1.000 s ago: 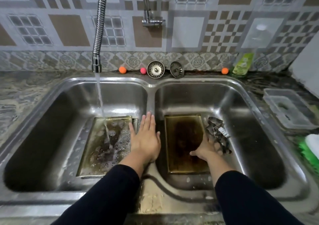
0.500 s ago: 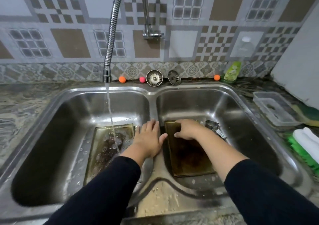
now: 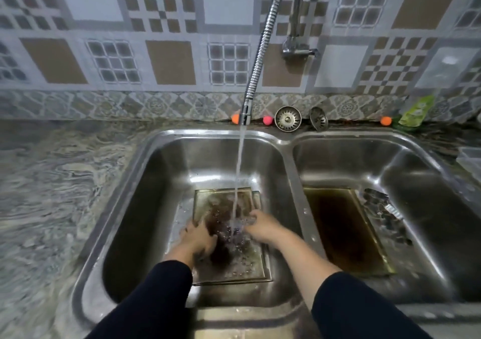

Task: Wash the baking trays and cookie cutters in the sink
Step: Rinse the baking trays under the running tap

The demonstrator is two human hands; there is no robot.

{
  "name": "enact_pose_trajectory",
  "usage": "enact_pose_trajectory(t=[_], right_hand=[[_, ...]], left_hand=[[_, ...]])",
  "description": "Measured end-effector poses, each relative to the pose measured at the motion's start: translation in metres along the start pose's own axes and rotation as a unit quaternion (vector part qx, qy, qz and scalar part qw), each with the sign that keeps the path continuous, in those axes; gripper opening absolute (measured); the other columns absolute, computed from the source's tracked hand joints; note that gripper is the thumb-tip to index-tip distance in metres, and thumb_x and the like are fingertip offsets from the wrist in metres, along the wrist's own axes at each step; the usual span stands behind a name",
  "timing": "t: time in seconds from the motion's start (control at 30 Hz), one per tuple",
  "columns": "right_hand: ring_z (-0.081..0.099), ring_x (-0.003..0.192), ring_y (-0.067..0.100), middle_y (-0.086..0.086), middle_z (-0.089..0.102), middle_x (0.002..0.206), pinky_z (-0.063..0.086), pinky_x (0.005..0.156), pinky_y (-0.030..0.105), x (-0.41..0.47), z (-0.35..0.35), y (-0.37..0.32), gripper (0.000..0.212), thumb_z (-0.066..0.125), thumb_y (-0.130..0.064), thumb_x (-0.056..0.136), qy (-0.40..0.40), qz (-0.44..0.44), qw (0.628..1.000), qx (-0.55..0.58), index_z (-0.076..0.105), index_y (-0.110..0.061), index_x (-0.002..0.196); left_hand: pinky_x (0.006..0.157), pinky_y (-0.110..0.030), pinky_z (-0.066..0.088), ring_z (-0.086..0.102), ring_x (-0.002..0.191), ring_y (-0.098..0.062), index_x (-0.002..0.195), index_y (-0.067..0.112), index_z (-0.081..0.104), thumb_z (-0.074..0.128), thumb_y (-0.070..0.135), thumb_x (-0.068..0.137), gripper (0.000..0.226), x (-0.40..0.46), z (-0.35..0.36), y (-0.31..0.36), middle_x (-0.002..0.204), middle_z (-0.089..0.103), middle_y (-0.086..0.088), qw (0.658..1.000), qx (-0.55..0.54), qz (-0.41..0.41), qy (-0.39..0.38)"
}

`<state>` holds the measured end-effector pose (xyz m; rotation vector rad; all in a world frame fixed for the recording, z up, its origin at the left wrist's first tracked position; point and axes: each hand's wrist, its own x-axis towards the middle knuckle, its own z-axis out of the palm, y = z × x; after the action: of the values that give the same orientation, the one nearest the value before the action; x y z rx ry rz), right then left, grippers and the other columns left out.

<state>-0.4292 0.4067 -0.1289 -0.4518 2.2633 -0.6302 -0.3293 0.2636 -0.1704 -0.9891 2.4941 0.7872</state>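
On the left is the bare stone table (image 3: 52, 182), and next to it the left bowl of the sink (image 3: 156, 182). A dirty baking tray (image 3: 229, 268) lies flat on the bottom of this bowl, with its long side running away from the person. The left hand (image 3: 199, 239) is down on the tray's left side, fingers bent a little onto the wet metal; I cannot tell if its grip is closed on the rim. Water from the tap (image 3: 246, 114) falls between the hands. The right hand (image 3: 260, 225) is on the tray's right side, fingers curled under the stream; its grip is blurry too, so I cannot tell. Both hands are right on this tray, so it looks like the one to scrub first. Further right, in the other bowl, a second tray (image 3: 346, 229) lies flat, also pointing away. The cookie cutters (image 3: 385, 216) sit just beside it on its right. The right hand is nearer to those.
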Motion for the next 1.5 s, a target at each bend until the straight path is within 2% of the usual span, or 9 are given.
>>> enact_pose_trajectory(t=[0.17, 0.33, 0.5, 0.67, 0.8, 1.0, 1.33, 1.4, 1.5], right_hand=[[0.043, 0.132, 0.032, 0.009, 0.027, 0.155, 0.044, 0.103, 0.041, 0.034, 0.037, 0.01, 0.076, 0.058, -0.035, 0.089, 0.039, 0.063, 0.997, 0.007, 0.015, -0.026, 0.152], [0.051, 0.122, 0.026, 0.006, 0.047, 0.141, 0.045, 0.098, 0.033, 0.036, 0.038, 0.001, 0.061, 0.059, -0.038, 0.089, 0.053, 0.08, 0.995, 0.004, 0.038, -0.019, 0.142], [0.057, 0.088, 0.014, 0.001, 0.052, 0.132, 0.047, 0.068, 0.025, 0.033, 0.03, -0.002, 0.043, 0.06, -0.029, 0.091, 0.101, 0.005, 0.987, 0.127, 0.044, -0.031, 0.131], [0.039, 0.134, 0.021, -0.004, 0.038, 0.148, 0.034, 0.106, 0.034, 0.019, 0.025, -0.019, 0.052, 0.053, -0.04, 0.095, 0.133, -0.094, 0.975, 0.153, 0.035, -0.036, 0.144], [0.045, 0.13, 0.018, 0.001, 0.045, 0.145, 0.034, 0.108, 0.031, 0.005, 0.024, -0.038, 0.051, 0.043, -0.048, 0.096, 0.138, -0.123, 0.972, 0.148, 0.035, -0.035, 0.144], [0.04, 0.134, 0.016, 0.0, 0.045, 0.146, 0.028, 0.107, 0.024, -0.027, -0.016, -0.061, 0.048, 0.043, -0.041, 0.098, 0.204, -0.181, 0.953, 0.133, 0.039, -0.029, 0.144], [0.044, 0.132, 0.016, 0.001, 0.045, 0.146, 0.037, 0.11, 0.033, -0.055, -0.06, -0.047, 0.065, 0.069, -0.034, 0.084, 0.253, -0.177, 0.927, 0.215, 0.041, -0.03, 0.143], [0.041, 0.134, 0.015, -0.001, 0.043, 0.147, 0.033, 0.111, 0.031, -0.058, -0.061, -0.044, 0.067, 0.071, -0.03, 0.084, 0.247, -0.19, 0.921, 0.234, 0.04, -0.032, 0.143], [0.034, 0.138, 0.013, -0.003, 0.037, 0.15, 0.026, 0.109, 0.026, -0.06, -0.058, -0.043, 0.069, 0.068, -0.028, 0.086, 0.241, -0.216, 0.924, 0.205, 0.034, -0.035, 0.145]], left_hand=[[0.119, -0.039, 0.016, 0.017, 0.145, -0.037, 0.155, 0.019, 0.004, 0.045, 0.027, 0.099, 0.07, 0.012, 0.004, -0.013, 0.16, 0.001, -0.018, 0.999, -0.023, -0.009, -0.035], [0.12, -0.039, 0.017, 0.017, 0.145, -0.038, 0.155, 0.014, -0.001, 0.044, 0.028, 0.099, 0.073, 0.013, 0.007, -0.012, 0.16, -0.008, -0.017, 0.997, -0.058, -0.018, -0.042], [0.12, -0.042, 0.016, 0.01, 0.148, -0.033, 0.155, 0.023, -0.003, 0.052, 0.045, 0.094, 0.084, 0.014, 0.003, -0.018, 0.161, 0.004, -0.015, 0.992, -0.101, -0.007, -0.076], [0.118, -0.043, 0.021, 0.02, 0.145, -0.034, 0.155, 0.024, -0.001, 0.037, 0.053, 0.098, 0.075, 0.002, 0.001, -0.017, 0.16, 0.011, -0.016, 0.988, -0.127, -0.026, -0.085], [0.118, -0.056, 0.003, -0.009, 0.148, -0.028, 0.151, 0.038, -0.008, 0.014, 0.059, 0.098, 0.061, -0.012, 0.0, 0.006, 0.158, -0.024, 0.006, 0.993, -0.101, 0.043, -0.039], [0.118, -0.051, -0.007, -0.015, 0.146, -0.006, 0.152, 0.039, -0.004, 0.011, 0.049, 0.102, 0.053, -0.022, -0.03, 0.053, 0.159, -0.013, 0.02, 0.963, -0.145, 0.203, 0.101], [0.115, -0.06, -0.001, -0.009, 0.148, -0.027, 0.154, 0.033, 0.007, 0.015, 0.043, 0.103, 0.053, -0.01, -0.061, 0.039, 0.162, -0.007, 0.008, 0.975, -0.008, 0.163, 0.153], [0.118, -0.051, 0.009, 0.001, 0.148, -0.033, 0.154, 0.031, 0.001, 0.024, 0.043, 0.103, 0.058, -0.011, -0.059, 0.033, 0.162, -0.011, -0.001, 0.971, -0.14, 0.14, 0.134], [0.108, -0.03, 0.03, 0.042, 0.134, -0.028, 0.154, 0.024, -0.006, 0.036, 0.033, 0.103, 0.067, -0.017, -0.063, 0.032, 0.152, 0.035, -0.013, 0.934, -0.26, 0.179, 0.165]])
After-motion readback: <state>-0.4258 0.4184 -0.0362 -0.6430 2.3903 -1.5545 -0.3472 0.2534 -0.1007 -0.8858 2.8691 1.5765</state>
